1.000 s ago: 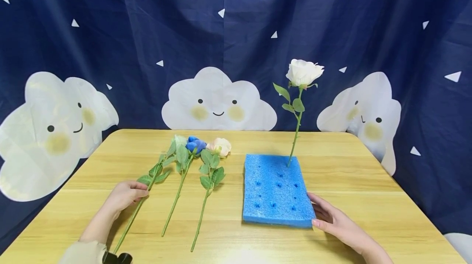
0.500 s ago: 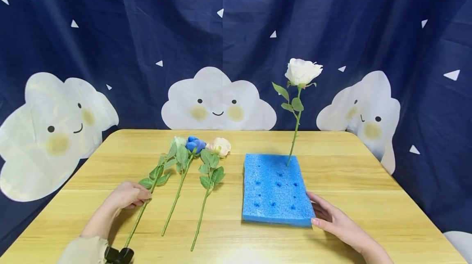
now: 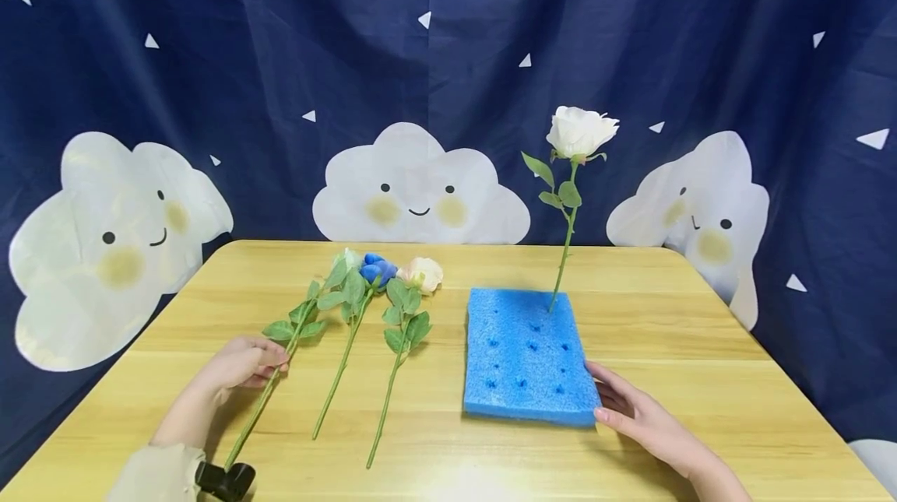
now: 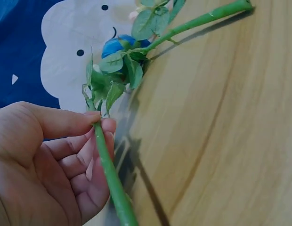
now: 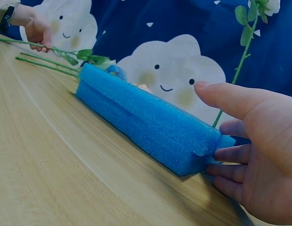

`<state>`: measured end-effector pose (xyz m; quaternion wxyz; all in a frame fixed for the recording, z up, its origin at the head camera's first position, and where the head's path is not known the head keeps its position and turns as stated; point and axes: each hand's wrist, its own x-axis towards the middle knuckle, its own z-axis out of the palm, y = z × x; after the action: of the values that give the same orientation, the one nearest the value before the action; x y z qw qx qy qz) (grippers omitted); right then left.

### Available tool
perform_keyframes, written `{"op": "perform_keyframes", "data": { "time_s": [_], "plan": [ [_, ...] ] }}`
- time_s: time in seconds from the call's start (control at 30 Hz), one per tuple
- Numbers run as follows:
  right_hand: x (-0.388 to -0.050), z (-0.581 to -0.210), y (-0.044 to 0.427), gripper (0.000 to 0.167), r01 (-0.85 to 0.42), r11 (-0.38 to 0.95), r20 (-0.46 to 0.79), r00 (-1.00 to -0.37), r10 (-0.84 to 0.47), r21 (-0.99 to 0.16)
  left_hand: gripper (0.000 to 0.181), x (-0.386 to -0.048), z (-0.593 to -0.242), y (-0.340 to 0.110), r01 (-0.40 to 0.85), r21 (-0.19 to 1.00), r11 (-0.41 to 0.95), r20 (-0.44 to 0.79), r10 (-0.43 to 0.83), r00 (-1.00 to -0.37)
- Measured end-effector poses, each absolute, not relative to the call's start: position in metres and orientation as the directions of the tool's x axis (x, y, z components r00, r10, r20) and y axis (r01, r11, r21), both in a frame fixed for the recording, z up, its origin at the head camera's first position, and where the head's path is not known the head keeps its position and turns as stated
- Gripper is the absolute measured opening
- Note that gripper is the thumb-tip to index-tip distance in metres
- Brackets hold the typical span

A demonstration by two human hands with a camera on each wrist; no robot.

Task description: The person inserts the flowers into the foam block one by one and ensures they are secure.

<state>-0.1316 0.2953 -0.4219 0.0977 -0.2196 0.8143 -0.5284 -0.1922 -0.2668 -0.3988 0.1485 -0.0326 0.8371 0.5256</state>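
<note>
My left hand (image 3: 245, 366) pinches the stem of a pale green-white rose (image 3: 348, 260) at the left of the table. In the left wrist view thumb and forefinger close on that green stem (image 4: 108, 165), its shadow falling apart from it on the wood. A blue foam block (image 3: 525, 401) with several holes lies right of centre, and a white rose (image 3: 582, 132) stands upright in its far right part. My right hand (image 3: 641, 416) touches the block's right side. Seen from the right wrist, its fingers (image 5: 233, 154) lie loosely extended against the foam, thumb raised above.
Between the left hand and the foam lie a blue rose (image 3: 378, 272) and a pale pink rose (image 3: 423, 275), stems toward me. The wooden table (image 3: 666, 315) ends at a dark blue curtain (image 3: 280, 35) printed with clouds. A black strap device (image 3: 226, 480) sits on the left wrist.
My left hand has shifted slightly right with the pale rose's stem, whose lower end has also swung right. The right hand stays at the foam block. The head view has tilted a little.
</note>
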Motion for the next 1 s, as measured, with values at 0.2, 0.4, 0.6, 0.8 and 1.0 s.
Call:
{"op": "perform_keyframes", "data": {
  "time_s": [0.2, 0.4, 0.6, 0.8, 1.0],
  "plan": [
    [-0.132, -0.42, 0.296, 0.055, -0.243, 0.355, 0.058, -0.887, -0.459, -0.903, 0.023, -0.193, -0.396, -0.271, -0.225, 0.891, 0.394, -0.268, 0.058, -0.962],
    [-0.132, -0.419, 0.296, 0.055, -0.24, 0.357, 0.051, -0.885, -0.464, -0.903, 0.031, -0.191, -0.389, -0.272, -0.204, 0.921, 0.331, -0.228, 0.037, -0.973],
    [-0.131, -0.42, 0.296, 0.055, -0.237, 0.352, 0.054, -0.888, -0.457, -0.906, 0.034, -0.193, -0.381, -0.266, -0.182, 0.942, 0.284, -0.204, 0.051, -0.978],
    [-0.131, -0.419, 0.297, 0.055, -0.221, 0.345, 0.039, -0.885, -0.464, -0.912, 0.031, -0.2, -0.373, -0.253, -0.164, 0.955, 0.246, -0.185, 0.063, -0.981],
    [-0.131, -0.419, 0.297, 0.055, -0.202, 0.351, 0.013, -0.881, -0.473, -0.914, 0.022, -0.204, -0.364, -0.237, -0.132, 0.968, 0.212, -0.151, 0.077, -0.985]
  ]
}}
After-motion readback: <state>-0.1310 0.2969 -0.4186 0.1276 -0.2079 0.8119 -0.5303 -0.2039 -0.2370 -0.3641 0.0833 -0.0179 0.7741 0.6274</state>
